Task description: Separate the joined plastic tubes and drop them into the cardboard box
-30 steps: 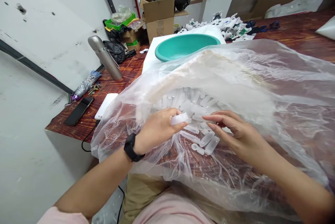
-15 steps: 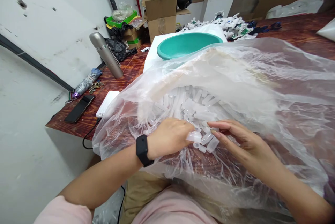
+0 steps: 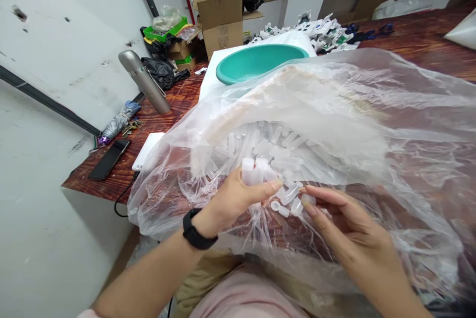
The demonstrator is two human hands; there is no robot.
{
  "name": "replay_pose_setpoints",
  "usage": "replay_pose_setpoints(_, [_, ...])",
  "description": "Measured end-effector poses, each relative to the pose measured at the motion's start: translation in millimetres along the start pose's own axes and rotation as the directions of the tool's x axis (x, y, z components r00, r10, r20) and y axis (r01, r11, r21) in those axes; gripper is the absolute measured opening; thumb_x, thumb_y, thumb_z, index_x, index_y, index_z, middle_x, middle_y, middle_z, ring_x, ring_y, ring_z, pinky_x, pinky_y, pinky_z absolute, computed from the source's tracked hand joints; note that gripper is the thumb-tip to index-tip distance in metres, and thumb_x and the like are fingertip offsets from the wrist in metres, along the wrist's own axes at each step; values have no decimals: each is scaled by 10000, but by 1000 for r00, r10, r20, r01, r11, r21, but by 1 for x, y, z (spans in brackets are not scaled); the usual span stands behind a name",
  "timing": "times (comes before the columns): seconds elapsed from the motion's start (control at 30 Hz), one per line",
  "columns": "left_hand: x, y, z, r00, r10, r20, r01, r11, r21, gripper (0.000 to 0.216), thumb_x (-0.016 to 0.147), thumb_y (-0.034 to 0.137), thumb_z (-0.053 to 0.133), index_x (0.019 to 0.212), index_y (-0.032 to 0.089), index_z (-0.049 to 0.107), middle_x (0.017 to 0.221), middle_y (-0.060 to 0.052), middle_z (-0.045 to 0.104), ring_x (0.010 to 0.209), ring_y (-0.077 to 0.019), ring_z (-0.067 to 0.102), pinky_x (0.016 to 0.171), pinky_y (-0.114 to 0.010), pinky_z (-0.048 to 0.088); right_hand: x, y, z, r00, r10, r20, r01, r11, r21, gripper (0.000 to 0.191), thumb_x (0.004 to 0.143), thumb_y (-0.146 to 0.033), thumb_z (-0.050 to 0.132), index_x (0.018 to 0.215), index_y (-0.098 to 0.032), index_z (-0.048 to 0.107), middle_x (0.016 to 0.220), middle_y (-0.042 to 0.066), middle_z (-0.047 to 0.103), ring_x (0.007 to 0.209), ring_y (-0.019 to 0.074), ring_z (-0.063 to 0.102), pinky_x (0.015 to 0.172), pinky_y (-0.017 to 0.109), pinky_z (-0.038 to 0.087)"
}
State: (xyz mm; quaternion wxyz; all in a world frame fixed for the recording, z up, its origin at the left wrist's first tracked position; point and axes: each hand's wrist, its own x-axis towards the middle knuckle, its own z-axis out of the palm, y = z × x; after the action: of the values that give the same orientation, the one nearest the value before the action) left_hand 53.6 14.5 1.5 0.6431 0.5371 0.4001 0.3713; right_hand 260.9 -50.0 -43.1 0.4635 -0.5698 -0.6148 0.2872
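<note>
Several small clear tubes [image 3: 254, 170] stand upright in the left hand [image 3: 238, 198], just left of the frame's centre. The thumb and fingers are closed round them and press them together in a bunch. A black watch [image 3: 196, 234] sits on that wrist.

The right hand [image 3: 347, 231] lies lower right of centre, palm half up and fingers stretched towards the left hand. Its fingertips [image 3: 305, 202] reach a few loose tubes lying between the two hands. I cannot tell whether they pinch one.

Behind both hands, a pile [image 3: 275, 147] of the same tubes lies in the mouth of a big clear bag [image 3: 372, 125]. The bag spreads over the centre and right of the frame and covers most of a dark wooden table [image 3: 178, 102].

Above the bag, at upper centre, sits a teal basin [image 3: 260, 58]. To its left stands a tilted metal flask [image 3: 143, 80]. Further down the left edge of the table lie a folded umbrella [image 3: 119, 122] and a black phone [image 3: 109, 159]. An open cardboard box [image 3: 219, 16] stands at the top, beyond the table.
</note>
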Motion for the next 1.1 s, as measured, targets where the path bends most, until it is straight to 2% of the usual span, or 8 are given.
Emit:
replay_pose_setpoints(0.07, [-9,-5,9,1000,-21,-11,16,939,-342,297,839,406,776,819,157,616,661,37,546,556,-76,486,545,-210,401,-7,-9,13,998,-7,-66,13,996,88,231,966,-353,674,1189,-294,694,1109,63,735,976,215,717,845,341,623])
replay_pose_setpoints(0.17, [-21,-14,24,995,-52,-84,-4,828,-561,285,839,366,806,848,155,615,653,46,546,532,-57,486,521,-188,383,-13,-20,30,988,-68,-140,96,975,199,206,950,-254,694,1150,-303,693,1107,51,699,1006,199,698,869,332,629])
replay_pose_setpoints(0.3, [-32,-23,34,984,-34,-174,-82,784,-616,281,858,372,810,848,156,631,658,40,581,553,-57,531,531,-173,398,-16,-25,39,970,-157,-184,201,947,249,277,927,-136,699,1139,-314,687,1092,35,692,1060,195,680,905,334,621])
replay_pose_setpoints(0.47, [-39,-27,37,979,-61,-196,-85,748,-659,317,853,387,816,786,143,625,664,26,599,549,-58,550,516,-173,390,-23,-28,41,947,-218,-237,268,942,201,356,898,-51,700,1135,-316,687,1104,30,692,1051,194,667,920,348,606])
replay_pose_setpoints(0.63, [-42,-27,37,976,-146,-160,-24,660,-751,297,816,345,847,795,136,637,643,31,594,533,-54,539,518,-167,402,-25,-30,34,970,-95,-222,138,973,184,253,952,-194,682,1180,-303,673,1113,55,664,1046,212,662,893,366,606])
replay_pose_setpoints(0.77, [-43,-31,40,956,-268,-115,61,567,-821,370,718,348,909,791,139,613,612,47,574,490,-49,503,473,-163,350,-19,-32,31,982,-46,-183,67,991,112,269,1012,-276,602,1268,-318,675,1210,47,638,1096,187,654,939,319,559])
replay_pose_setpoints(0.9, [-44,-35,47,937,-343,-63,135,524,-841,443,661,410,928,714,144,579,579,48,553,469,-55,493,462,-178,328,-13,-37,44,961,-121,-251,171,967,187,267,980,-183,634,1198,-326,694,1187,29,616,1024,157,682,824,266,578])
replay_pose_setpoints(1.1, [-46,-34,42,946,-316,-68,103,493,-864,424,728,424,885,645,138,583,563,30,573,496,-56,516,544,-179,416,-16,-33,57,941,-275,-197,317,920,228,310,924,-63,648,1108,-307,699,1132,28,650,1091,169,655,897,281,592])
